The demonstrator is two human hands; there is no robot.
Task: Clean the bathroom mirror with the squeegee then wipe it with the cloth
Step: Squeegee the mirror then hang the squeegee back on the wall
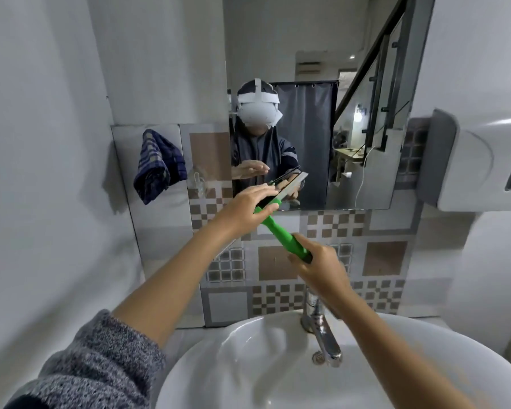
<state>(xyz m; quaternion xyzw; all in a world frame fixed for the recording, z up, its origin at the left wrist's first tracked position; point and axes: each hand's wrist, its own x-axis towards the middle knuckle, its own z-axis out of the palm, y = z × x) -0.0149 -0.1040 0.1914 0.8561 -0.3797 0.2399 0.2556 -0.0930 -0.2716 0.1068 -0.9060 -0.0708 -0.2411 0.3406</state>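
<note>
The green-handled squeegee (278, 228) points up and away toward the mirror (351, 113), its blade end (292, 184) near the mirror's lower edge. My right hand (319, 267) grips the lower end of the green handle. My left hand (248, 205) rests flat over the squeegee's head, fingers extended along the blade. A blue checked cloth (158, 166) hangs on the left wall, beside the mirror and apart from both hands. The mirror reflects a person with a headset and both hands.
A white basin (219, 364) with a chrome tap (322, 332) sits directly below my arms. A white dispenser (478, 160) juts from the right wall. Patterned tiles (381, 261) cover the wall under the mirror. A plain wall closes the left side.
</note>
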